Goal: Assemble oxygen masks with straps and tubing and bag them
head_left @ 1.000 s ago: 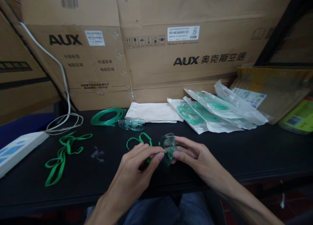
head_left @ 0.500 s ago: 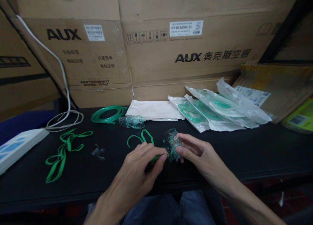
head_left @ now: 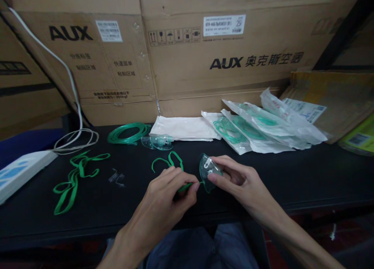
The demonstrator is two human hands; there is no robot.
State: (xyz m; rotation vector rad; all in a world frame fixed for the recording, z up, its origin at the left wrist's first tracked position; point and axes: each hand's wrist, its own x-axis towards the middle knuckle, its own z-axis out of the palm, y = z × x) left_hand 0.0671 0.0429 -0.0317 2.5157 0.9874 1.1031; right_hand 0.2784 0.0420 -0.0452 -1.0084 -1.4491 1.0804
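Between thumb and forefinger, my left hand point(head_left: 168, 200) pinches a green elastic strap point(head_left: 175, 160). The strap's free part loops up behind that hand, and its thin end reaches the mask's near edge; whether it passes through a hole there I cannot tell. My right hand point(head_left: 239, 179) is closed around a clear greenish oxygen mask point(head_left: 208, 171), held just above the black table with its rim toward my left hand. A white piece shows on the mask's side. Behind lie a second clear mask point(head_left: 157, 141) and a coil of green tubing point(head_left: 128, 133).
More green straps point(head_left: 70, 183) and small clear plastic pieces point(head_left: 117, 178) lie to the left. A white power strip point(head_left: 26, 173) sits at the left edge. White packets point(head_left: 184, 128) and bagged mask sets point(head_left: 257, 124) line the back, before a large cardboard box point(head_left: 181, 78).
My right hand has turned the mask, so its white piece now faces me. A short length of strap shows between my left fingertips and the mask. The view has shifted slightly.
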